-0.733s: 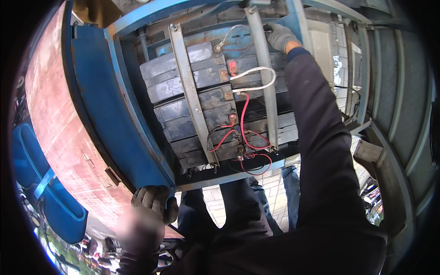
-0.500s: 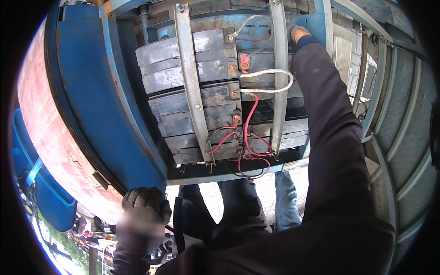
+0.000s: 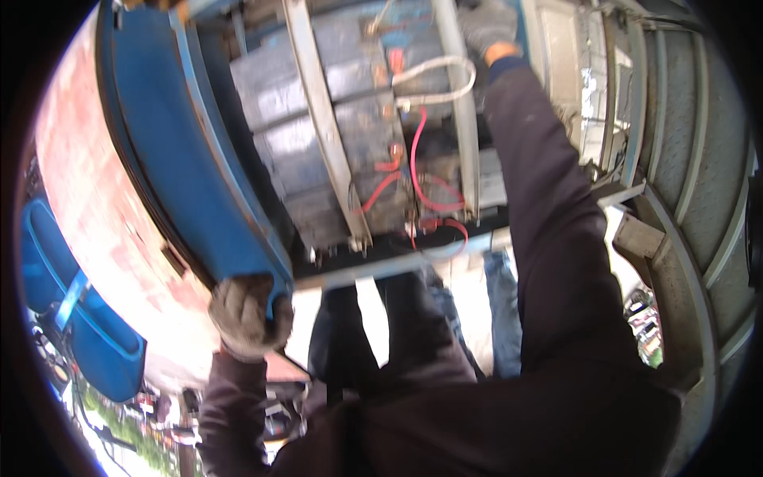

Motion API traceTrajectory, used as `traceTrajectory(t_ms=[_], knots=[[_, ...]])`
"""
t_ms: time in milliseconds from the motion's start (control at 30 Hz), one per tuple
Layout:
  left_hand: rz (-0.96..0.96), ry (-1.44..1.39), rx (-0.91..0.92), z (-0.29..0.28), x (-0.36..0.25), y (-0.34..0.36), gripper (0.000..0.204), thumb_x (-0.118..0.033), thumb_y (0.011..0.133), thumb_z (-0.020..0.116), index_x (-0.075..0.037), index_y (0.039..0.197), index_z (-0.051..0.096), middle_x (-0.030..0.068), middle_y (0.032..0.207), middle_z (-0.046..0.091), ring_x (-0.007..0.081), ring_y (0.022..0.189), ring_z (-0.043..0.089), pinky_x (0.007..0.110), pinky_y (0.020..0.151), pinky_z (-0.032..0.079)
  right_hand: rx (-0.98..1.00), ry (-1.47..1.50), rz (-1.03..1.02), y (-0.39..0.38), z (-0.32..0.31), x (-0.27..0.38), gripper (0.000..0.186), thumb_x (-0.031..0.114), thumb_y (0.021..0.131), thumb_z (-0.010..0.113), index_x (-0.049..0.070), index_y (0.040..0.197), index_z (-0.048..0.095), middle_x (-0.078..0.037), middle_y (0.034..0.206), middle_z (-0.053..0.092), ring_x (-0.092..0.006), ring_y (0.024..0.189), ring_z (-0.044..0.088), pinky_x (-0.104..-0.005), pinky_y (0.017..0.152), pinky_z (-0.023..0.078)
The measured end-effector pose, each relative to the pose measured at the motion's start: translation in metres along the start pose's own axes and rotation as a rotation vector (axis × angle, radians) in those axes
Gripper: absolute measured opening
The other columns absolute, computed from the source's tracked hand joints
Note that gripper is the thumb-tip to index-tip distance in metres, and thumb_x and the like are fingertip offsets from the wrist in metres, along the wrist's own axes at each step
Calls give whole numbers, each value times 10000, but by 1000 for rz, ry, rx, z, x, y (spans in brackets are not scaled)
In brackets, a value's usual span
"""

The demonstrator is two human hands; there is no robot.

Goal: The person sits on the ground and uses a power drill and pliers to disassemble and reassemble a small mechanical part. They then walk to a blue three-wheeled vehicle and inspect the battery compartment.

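My left hand (image 3: 248,316), in a grey-brown work glove, is closed around the lower corner of the blue metal frame (image 3: 208,151) beside a worn pinkish panel. My right arm reaches up and forward. At its end my gloved right hand (image 3: 488,32) is by the top of the right metal strap (image 3: 457,87), at the far right corner of the battery bay; blur hides how its fingers lie. Several dark, dusty batteries (image 3: 286,131) sit in the bay under the left metal strap (image 3: 322,119). A white cable (image 3: 457,63) and a red cable (image 3: 415,159) join their terminals.
Below the bay runs a pale blue crossbar (image 3: 381,266), with thin red wires (image 3: 457,230) hanging over it. Ribbed grey metal panels (image 3: 691,135) stand on the right. Blue plastic parts (image 3: 87,318) are at the lower left. Another person's jeans-clad leg (image 3: 502,318) shows beyond my own legs.
The view has shifted, so the batteries sit higher in it. My right hand has come further into sight beside the strap. My left hand still grips the frame's corner.
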State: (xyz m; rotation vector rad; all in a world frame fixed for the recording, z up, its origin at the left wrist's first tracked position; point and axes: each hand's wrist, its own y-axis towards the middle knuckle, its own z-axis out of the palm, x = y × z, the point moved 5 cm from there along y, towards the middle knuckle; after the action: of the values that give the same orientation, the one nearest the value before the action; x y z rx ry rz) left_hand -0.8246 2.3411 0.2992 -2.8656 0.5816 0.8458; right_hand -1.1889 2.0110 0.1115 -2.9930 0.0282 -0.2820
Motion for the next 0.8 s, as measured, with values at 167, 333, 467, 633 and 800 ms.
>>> traceTrajectory(t_ms=[167,333,467,633,800], knots=[[8,23,-40,-1,-3,4,280,-175,772,643,-11,995,602,138,857,611,318,692,612,396,579,483,-78,299,42,11,4,-9,297,292,773,644,155,1012,752,-136,995,718,-342,966,669,-399,871,524],[5,14,-29,0,-1,7,299,-139,769,627,-33,1046,588,139,875,605,320,699,612,405,589,497,-77,767,232,33,36,-16,255,229,781,688,76,975,750,-149,914,738,-270,888,704,-350,821,532],[-3,28,-32,1,0,8,286,-138,700,652,-28,956,588,119,830,611,307,660,599,395,546,476,-62,1174,267,48,58,-16,287,245,851,684,37,1048,682,-106,908,715,-209,773,682,-348,672,536],[-15,54,9,2,-1,10,311,-140,725,627,-27,1011,583,132,864,606,309,689,612,398,568,487,-74,831,98,63,67,-18,300,301,905,609,38,1039,659,-88,862,697,-225,746,681,-386,648,549],[-38,65,-5,3,0,6,309,-127,716,632,-13,1000,591,138,864,610,325,712,616,412,597,498,-61,-520,45,32,8,-10,217,305,885,627,118,967,701,-91,946,714,-226,874,692,-399,729,541]])
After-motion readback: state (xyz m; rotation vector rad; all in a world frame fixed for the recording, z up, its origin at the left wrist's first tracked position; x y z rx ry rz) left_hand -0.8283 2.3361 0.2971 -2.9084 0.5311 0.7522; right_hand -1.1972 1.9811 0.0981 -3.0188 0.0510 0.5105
